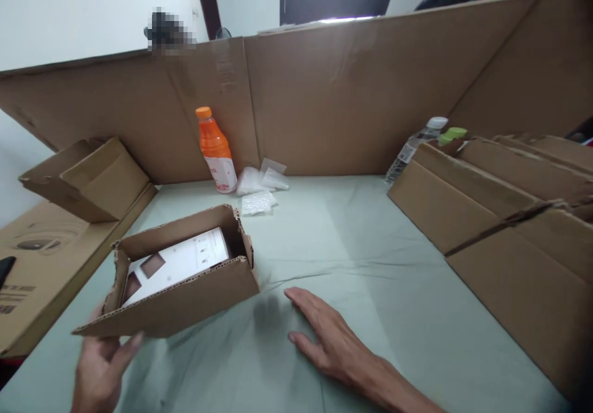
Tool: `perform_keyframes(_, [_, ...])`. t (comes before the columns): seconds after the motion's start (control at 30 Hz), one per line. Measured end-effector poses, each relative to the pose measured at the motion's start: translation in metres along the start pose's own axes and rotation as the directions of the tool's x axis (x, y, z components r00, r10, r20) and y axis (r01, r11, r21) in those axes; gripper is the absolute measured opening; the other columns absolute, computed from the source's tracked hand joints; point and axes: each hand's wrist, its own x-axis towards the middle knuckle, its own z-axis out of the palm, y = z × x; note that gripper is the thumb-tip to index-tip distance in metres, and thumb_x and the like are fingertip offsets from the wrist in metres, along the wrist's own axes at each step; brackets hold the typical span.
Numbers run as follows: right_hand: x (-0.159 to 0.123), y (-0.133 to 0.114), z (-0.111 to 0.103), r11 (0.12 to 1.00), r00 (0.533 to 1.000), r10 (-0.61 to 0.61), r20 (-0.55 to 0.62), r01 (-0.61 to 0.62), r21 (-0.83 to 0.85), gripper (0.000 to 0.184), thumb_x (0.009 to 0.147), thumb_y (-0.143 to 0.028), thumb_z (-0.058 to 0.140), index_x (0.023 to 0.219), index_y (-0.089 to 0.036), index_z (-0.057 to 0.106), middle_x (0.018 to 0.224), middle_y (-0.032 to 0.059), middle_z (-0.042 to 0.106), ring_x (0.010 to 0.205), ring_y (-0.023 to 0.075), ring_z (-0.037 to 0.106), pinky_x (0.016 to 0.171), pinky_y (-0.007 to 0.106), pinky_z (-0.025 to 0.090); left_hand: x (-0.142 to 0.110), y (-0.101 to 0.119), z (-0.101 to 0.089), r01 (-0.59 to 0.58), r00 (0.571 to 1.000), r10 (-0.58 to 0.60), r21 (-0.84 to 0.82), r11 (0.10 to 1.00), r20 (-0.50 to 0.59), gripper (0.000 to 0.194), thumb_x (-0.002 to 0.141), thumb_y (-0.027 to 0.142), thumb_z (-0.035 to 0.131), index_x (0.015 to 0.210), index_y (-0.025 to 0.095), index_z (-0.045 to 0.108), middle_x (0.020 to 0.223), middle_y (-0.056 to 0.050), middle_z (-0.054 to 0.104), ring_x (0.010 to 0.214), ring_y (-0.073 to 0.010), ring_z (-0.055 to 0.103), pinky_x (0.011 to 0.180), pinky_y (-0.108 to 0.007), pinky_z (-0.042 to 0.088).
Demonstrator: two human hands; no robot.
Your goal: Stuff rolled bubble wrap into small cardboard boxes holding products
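Note:
An open brown cardboard box (199,297) is tilted at the left of the table. My left hand (99,367) grips its near left corner, thumb on the near wall and the fingers partly hidden behind the cardboard. Inside the box lies a white box (185,265) with small print and brownish squares on its top. To the right of the cardboard box, my right hand (322,333) hovers over the green cloth (370,314), its thumb and fingers apart and nothing between them.
An orange bottle (216,154) stands at the back beside clear plastic bags (257,181) and bubble wrap (257,203). Open cardboard boxes (523,265) line the right side, near a clear bottle (412,147). More cardboard (60,240) lies at left. A tall cardboard wall (352,92) closes the back.

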Motion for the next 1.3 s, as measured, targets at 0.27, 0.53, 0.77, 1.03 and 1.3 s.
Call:
perform_keyframes(0.27, [0.083, -0.014, -0.004, 0.959, 0.993, -0.121, -0.012, 0.12, 0.256, 0.075, 0.082, -0.022, 0.061, 0.152, -0.019, 0.032, 0.138, 0.0167, 0.054, 0.121, 0.0302, 0.055, 0.1, 0.048, 0.049, 0.009, -0.012, 0.038, 0.14, 0.982, -0.112, -0.183, 0.973, 0.152, 0.093, 0.061, 0.05, 0.084, 0.14, 0.016, 0.048, 0.122, -0.015, 0.067, 0.121, -0.0397, 0.058, 0.108, -0.055, 0.043])
perform_keyframes(0.53, [0.119, 0.009, -0.014, 0.936, 0.99, -0.078, -0.118, 0.113, 0.334, 0.072, 0.081, -0.027, 0.058, 0.148, -0.013, 0.037, 0.143, 0.0186, 0.051, 0.127, 0.032, 0.053, 0.104, 0.051, 0.046, 0.061, -0.009, 0.084, 0.127, 0.987, -0.094, -0.267, 0.955, 0.132, 0.072, 0.065, 0.046, 0.08, 0.124, 0.013, 0.055, 0.111, -0.011, 0.066, 0.107, -0.03, 0.06, 0.091, -0.039, 0.05])
perform_keyframes(0.77, [0.137, 0.022, -0.028, 0.928, 0.982, -0.181, -0.043, 0.185, 0.324, 0.076, 0.083, -0.023, 0.061, 0.153, -0.02, 0.033, 0.155, 0.0152, 0.042, 0.138, 0.0302, 0.045, 0.111, 0.052, 0.041, 0.062, -0.029, 0.096, 0.226, 0.967, -0.249, -0.279, 0.933, -0.049, 0.056, 0.059, 0.038, 0.082, 0.105, 0.018, 0.057, 0.091, -0.002, 0.065, 0.087, -0.021, 0.06, 0.08, -0.034, 0.047])
perform_keyframes(1.03, [0.197, 0.052, -0.047, 0.939, 0.925, -0.289, -0.247, 0.224, -0.259, 0.051, 0.083, -0.003, 0.055, 0.131, -0.019, 0.059, 0.145, 0.0143, 0.052, 0.132, 0.0295, 0.047, 0.104, 0.05, 0.044, 0.061, -0.022, 0.1, 0.192, 0.963, -0.231, -0.249, 0.949, -0.136, 0.053, 0.057, 0.031, 0.081, 0.102, 0.021, 0.056, 0.085, 0.001, 0.06, 0.084, -0.019, 0.059, 0.084, -0.035, 0.046])
perform_keyframes(1.3, [0.269, 0.08, -0.05, 0.939, 0.928, -0.239, -0.286, 0.146, -0.311, 0.019, 0.088, -0.008, 0.057, 0.097, -0.017, 0.072, 0.131, 0.0128, 0.065, 0.121, 0.0297, 0.055, 0.097, 0.046, 0.043, 0.063, -0.016, 0.103, 0.186, 0.964, -0.22, -0.212, 0.959, -0.149, 0.056, 0.052, 0.032, 0.081, 0.1, 0.02, 0.055, 0.081, 0.001, 0.057, 0.086, -0.0225, 0.059, 0.084, -0.038, 0.047])
